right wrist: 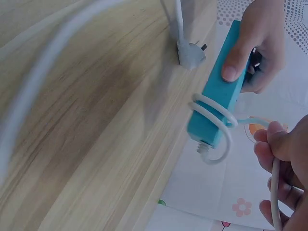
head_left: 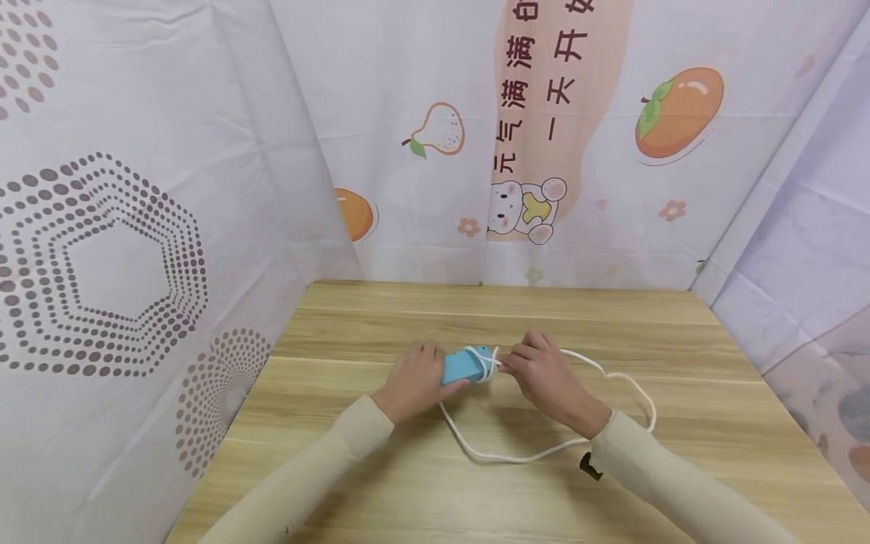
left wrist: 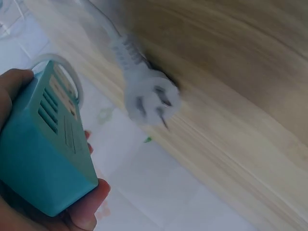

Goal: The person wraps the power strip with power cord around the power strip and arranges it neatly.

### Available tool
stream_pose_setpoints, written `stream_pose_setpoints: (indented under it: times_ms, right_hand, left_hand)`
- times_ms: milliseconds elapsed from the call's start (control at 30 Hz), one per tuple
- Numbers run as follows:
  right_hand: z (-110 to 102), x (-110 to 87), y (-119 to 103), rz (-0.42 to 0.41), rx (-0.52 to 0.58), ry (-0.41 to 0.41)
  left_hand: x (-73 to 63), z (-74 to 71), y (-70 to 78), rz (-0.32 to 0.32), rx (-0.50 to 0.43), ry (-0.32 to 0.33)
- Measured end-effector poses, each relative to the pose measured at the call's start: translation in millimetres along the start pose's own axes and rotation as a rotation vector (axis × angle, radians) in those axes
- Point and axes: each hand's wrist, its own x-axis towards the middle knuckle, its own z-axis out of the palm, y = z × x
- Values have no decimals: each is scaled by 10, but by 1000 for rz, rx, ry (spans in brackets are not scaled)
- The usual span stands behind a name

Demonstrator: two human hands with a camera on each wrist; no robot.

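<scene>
A blue-teal power strip (head_left: 461,367) is held above the wooden table in my left hand (head_left: 416,380), thumb on one broad side. Slots show on its socket face in the left wrist view. White power cord (right wrist: 210,114) winds round the strip's far end, where it leaves the body. Between thumb and fingers, my right hand (head_left: 547,382) pinches the cord just right of the strip. From there the cord loops out to the right and back under the right forearm. Its white plug (left wrist: 151,100), prongs bare, hangs or lies by the table; contact is unclear.
The wood-grain table (head_left: 381,499) is bounded by a white printed curtain (head_left: 408,249) at the back and more sheets at both sides. A small dark object (head_left: 590,466) shows beside the right sleeve. Loose cord (head_left: 503,459) bows out in front of the hands.
</scene>
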Motion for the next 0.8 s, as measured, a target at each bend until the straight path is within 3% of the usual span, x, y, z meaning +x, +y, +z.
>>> stream_pose_setpoints:
  times_ms: [167,500,800]
  right_hand:
    - [-11,10,-22,41,21,-16]
    - [-25,0,-34,108,44,-30]
    - [0,-54,-26,187,155,-13]
  left_hand:
    - [14,-23,-40,-52,-23,11]
    - [85,-114,-103,-182,-198,77]
    - [117,-241,-110,-278,-496,83]
